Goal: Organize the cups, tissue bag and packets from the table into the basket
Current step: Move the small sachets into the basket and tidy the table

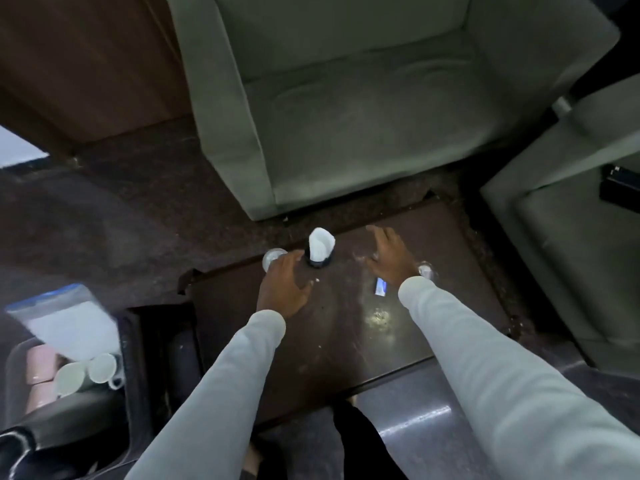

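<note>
My left hand (284, 285) hovers open over the dark table (339, 341), its fingers beside a clear glass (273, 258) at the table's far left edge. Just right of it stands a dark holder with white tissue (320, 249). My right hand (389, 256) is spread open over the far right part of the table. A small blue and white packet (380, 285) lies close to my right wrist, and another clear glass (425, 270) shows behind that wrist. The basket (24, 348) at lower left holds a pink cup (41, 363), two white cups (88, 372) and a plastic tissue bag (67, 318).
A grey-green armchair (346, 109) stands right behind the table, and a second one (571, 216) is at the right. Dark carpet (121, 220) lies to the left. A black object (620, 185) rests on the right chair's seat.
</note>
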